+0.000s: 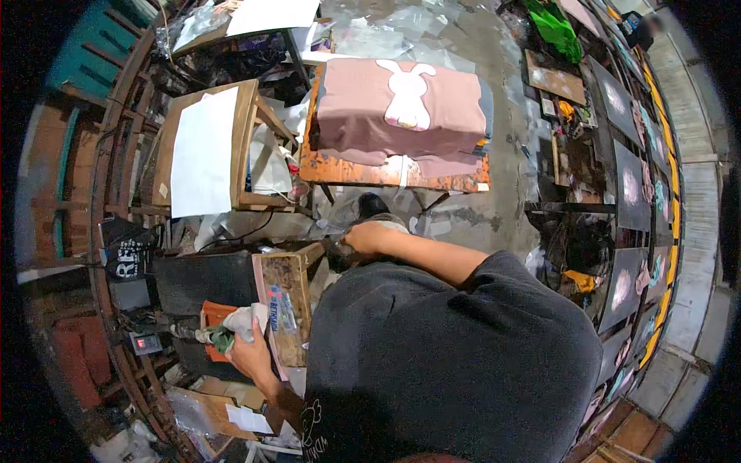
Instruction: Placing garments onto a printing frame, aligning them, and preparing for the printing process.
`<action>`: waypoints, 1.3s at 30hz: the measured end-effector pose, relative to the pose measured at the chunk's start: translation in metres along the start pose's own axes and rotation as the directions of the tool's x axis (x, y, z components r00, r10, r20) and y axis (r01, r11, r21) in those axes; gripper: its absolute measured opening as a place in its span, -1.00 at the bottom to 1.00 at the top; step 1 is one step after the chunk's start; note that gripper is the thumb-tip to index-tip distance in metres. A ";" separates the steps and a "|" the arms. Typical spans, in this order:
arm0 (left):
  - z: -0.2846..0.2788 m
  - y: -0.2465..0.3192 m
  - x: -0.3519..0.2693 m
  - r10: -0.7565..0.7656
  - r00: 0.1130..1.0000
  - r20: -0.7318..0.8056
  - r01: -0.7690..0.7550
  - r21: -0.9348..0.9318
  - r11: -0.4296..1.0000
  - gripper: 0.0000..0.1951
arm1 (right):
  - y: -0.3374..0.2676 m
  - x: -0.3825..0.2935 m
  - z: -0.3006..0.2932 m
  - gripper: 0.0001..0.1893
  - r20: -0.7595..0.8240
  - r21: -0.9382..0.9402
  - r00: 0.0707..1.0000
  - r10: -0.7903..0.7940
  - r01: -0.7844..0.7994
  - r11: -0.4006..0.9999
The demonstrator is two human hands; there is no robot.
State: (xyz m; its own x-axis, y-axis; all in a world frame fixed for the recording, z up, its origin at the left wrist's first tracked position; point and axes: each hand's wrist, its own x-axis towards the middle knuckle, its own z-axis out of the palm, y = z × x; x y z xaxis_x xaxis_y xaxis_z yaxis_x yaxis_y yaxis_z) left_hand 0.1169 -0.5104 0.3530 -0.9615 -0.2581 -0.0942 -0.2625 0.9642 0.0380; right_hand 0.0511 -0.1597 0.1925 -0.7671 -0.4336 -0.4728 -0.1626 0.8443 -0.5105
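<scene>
My left hand point(250, 354) is closed around a bundled white cloth point(248, 324) with green cloth point(221, 338) beside it. The bundle sits over an orange block point(215, 315) on a black flat surface point(191, 278). Whether the cloth wraps a handle cannot be told. My right hand point(369, 237) rests low in front of my body near my leg, its fingers curled and partly hidden. Ahead, a dusty-pink fabric piece point(353, 98) with a white rabbit print point(408, 95) drapes over a padded form on an orange, paint-worn table point(347, 171).
A wooden stand point(246, 110) with a white sheet point(205, 150) is at left. Beside my left arm lies a wooden box point(283, 301). A small controller point(145, 343) with a lit display sits far left. Dark panels point(631, 185) line the right; a person point(637, 29) is beyond.
</scene>
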 end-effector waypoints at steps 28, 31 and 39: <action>-0.336 -0.256 0.133 -0.051 0.813 -0.581 0.179 0.165 0.970 -0.15 | 0.026 -0.007 0.018 -0.66 0.109 0.002 0.993 -0.056 0.056 0.998; -0.352 -0.310 0.187 -0.024 0.810 -0.586 0.155 0.174 0.972 -0.14 | 0.045 -0.007 0.022 -0.39 0.192 0.077 0.981 0.034 -0.049 0.996; -0.363 -0.349 0.200 0.161 0.832 -0.531 0.153 0.498 0.853 -0.55 | 0.082 -0.004 0.026 -0.37 0.284 0.033 0.955 0.090 -0.103 0.994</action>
State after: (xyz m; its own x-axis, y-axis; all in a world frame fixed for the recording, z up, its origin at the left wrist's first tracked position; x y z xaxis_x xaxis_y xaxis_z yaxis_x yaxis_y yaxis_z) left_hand -0.0134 -0.9205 0.6819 -0.8850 -0.0919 0.4564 -0.3309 0.8138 -0.4777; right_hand 0.0571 -0.0974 0.1335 -0.5707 -0.4273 -0.7012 -0.0619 0.8739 -0.4821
